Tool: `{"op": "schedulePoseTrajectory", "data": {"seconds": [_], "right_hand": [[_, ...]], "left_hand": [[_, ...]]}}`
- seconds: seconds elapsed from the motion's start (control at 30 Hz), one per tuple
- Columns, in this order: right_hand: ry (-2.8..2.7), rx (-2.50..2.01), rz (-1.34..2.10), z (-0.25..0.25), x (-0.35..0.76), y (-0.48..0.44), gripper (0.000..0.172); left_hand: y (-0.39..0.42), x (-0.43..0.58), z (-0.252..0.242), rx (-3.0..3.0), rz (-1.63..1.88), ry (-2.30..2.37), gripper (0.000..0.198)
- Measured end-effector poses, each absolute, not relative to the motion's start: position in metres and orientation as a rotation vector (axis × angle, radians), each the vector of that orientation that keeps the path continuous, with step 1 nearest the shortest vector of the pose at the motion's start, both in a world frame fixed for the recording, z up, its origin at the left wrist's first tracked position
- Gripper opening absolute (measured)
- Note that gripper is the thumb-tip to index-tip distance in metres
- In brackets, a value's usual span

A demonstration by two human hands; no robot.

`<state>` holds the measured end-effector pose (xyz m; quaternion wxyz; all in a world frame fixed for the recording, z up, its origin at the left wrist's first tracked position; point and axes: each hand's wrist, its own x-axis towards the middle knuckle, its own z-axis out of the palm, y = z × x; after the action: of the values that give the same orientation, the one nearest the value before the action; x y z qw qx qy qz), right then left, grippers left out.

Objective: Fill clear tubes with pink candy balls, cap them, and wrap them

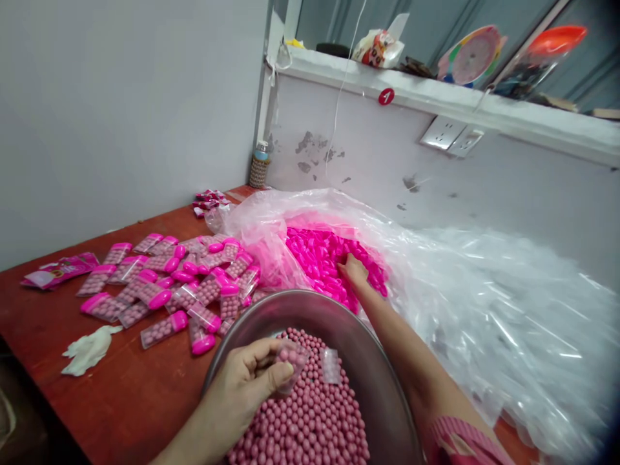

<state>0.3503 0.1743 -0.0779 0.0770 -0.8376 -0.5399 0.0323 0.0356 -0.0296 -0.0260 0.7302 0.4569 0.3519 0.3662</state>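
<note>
My left hand is closed around a small clear plastic box filled with pink balls, held above a metal bowl. Loose pink candy-like balls lie in the bowl, with another clear box resting on them. Farther back, my right hand reaches into an opened plastic bag among bright pink caps. Its fingers are bent together at the caps; what is between them is hidden.
Filled boxes with pink caps are heaped on the red table at left, near a pink packet and a crumpled white scrap. A large bag of clear containers covers the right side. A bottle stands in the corner.
</note>
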Motion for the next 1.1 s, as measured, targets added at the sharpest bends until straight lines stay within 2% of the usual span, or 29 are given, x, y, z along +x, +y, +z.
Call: {"op": "schedulePoseTrajectory", "data": {"seconds": [0.17,0.33,0.57,0.7,0.83,1.1], "right_hand": [[-1.576,-2.437,0.103,-0.076,0.349,0.177,0.029],[-1.597,-2.217,0.173,-0.059,0.362,0.141,0.031],[-1.671,-1.714,0.537,-0.011,0.335,0.061,0.040],[-1.730,-1.350,0.776,0.018,0.283,0.007,0.032],[-2.115,-1.155,0.608,0.034,0.237,-0.033,0.022],[-2.357,-0.987,0.295,0.028,0.220,-0.053,0.026]], "left_hand": [[-0.029,0.035,-0.027,1.015,0.824,0.783,0.028],[-0.027,0.034,-0.028,1.026,0.825,0.782,0.032],[-0.028,0.035,-0.022,1.136,0.895,0.812,0.029],[-0.033,0.035,-0.013,1.408,1.005,0.877,0.018],[-0.038,0.035,-0.009,1.623,1.073,0.939,0.019],[-0.047,0.034,-0.009,1.763,1.162,0.915,0.022]]}}
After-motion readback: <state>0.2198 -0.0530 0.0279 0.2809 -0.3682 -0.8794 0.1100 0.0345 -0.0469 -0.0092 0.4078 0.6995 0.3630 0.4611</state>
